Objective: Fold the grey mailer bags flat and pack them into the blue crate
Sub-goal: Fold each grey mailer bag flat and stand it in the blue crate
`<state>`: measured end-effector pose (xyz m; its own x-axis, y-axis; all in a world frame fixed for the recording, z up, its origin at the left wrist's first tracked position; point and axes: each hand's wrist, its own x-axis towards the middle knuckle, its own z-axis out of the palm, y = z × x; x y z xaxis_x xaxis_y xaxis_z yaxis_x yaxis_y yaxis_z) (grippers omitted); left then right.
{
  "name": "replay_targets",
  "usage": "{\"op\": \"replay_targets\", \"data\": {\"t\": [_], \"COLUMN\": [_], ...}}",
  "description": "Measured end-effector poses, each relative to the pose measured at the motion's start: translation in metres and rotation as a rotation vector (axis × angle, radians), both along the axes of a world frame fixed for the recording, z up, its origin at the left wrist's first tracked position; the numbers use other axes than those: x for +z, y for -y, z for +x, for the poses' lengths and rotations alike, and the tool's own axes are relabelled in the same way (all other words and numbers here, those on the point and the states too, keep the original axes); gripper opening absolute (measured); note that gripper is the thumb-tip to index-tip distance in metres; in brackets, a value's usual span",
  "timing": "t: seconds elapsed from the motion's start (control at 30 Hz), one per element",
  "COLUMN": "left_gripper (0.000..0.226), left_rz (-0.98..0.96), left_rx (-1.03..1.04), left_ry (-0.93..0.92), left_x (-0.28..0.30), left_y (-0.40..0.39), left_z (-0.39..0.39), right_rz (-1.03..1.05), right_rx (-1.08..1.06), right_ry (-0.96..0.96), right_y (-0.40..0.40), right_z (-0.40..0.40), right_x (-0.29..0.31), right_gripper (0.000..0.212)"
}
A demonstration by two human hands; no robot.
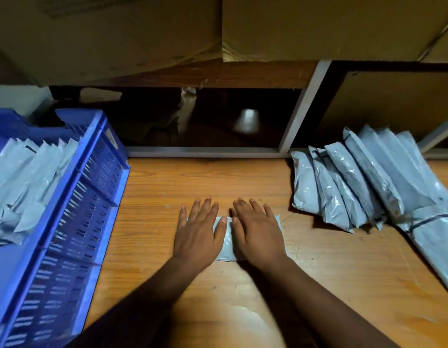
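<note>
Hands: our left hand [199, 236] and right hand [256, 237] press flat, fingers straight, on the mailer bag [228, 243].
Bag: on the table [318, 285], long axis left-right.
Crate: the blue crate [74, 222] lies left, nearer our left hand.

We see two bare forearms, no sleeves, the left hand [198, 232] and right hand [257, 232] ringless, nails short.
</note>
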<state>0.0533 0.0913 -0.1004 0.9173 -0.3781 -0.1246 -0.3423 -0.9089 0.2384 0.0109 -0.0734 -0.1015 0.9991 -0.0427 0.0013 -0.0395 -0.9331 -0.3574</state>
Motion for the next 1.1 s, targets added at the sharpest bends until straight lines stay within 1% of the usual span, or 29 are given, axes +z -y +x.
{"op": "replay_targets", "data": {"t": [0.03,0.1,0.17,0.27,0.4,0.5,0.6,0.73,0.87,0.93,1.0,1.1], "left_gripper": [0.087,0.084,0.081,0.071,0.055,0.051,0.048,0.052,0.068,0.075,0.076,0.08], "left_rz": [-0.006,-0.032,0.014,0.091,0.019,-0.072,-0.087,-0.057,-0.12,-0.11,-0.08,-0.101], "left_rx": [-0.023,-0.088,-0.156,-0.171,-0.175,-0.164,-0.135,-0.137,-0.088,-0.065,-0.077,-0.087], "left_ry": [0.019,0.027,0.026,0.059,0.208,0.275,0.289,0.214,0.086,0.086,0.093,0.06], "left_x": [0.003,0.002,-0.007,-0.022,-0.034,-0.04,-0.043,-0.041,-0.031,-0.03,-0.033,-0.035], "left_y": [0.004,0.015,0.025,0.026,0.025,0.027,0.03,0.029,0.014,-0.003,-0.014,-0.017], "left_z": [0.001,0.0,-0.001,-0.001,-0.004,-0.003,-0.002,-0.002,0.0,-0.001,-0.001,0.0], "right_rz": [-0.071,-0.133,-0.134,-0.143,-0.171,-0.171,-0.167,-0.159,-0.098,-0.052,-0.025,-0.019], "right_rx": [-0.002,-0.02,-0.026,-0.029,-0.046,-0.053,-0.059,-0.048,-0.036,-0.053,-0.093,-0.086], "right_ry": [0.025,0.012,0.005,0.028,0.019,0.003,-0.014,-0.049,-0.003,0.011,0.025,-0.008], "right_y": [0.005,0.011,0.009,0.007,0.006,0.005,0.006,0.005,0.017,0.027,0.03,0.03], "right_z": [-0.003,-0.007,-0.009,-0.008,-0.009,-0.005,-0.003,-0.003,-0.016,-0.026,-0.03,-0.03], "right_x": [-0.003,-0.011,-0.02,-0.029,-0.032,-0.036,-0.038,-0.034,-0.031,-0.031,-0.034,-0.032], "right_gripper": [0.052,0.051,0.053,0.052,0.052,0.054,0.058,0.057,0.055,0.057,0.057,0.059]}}
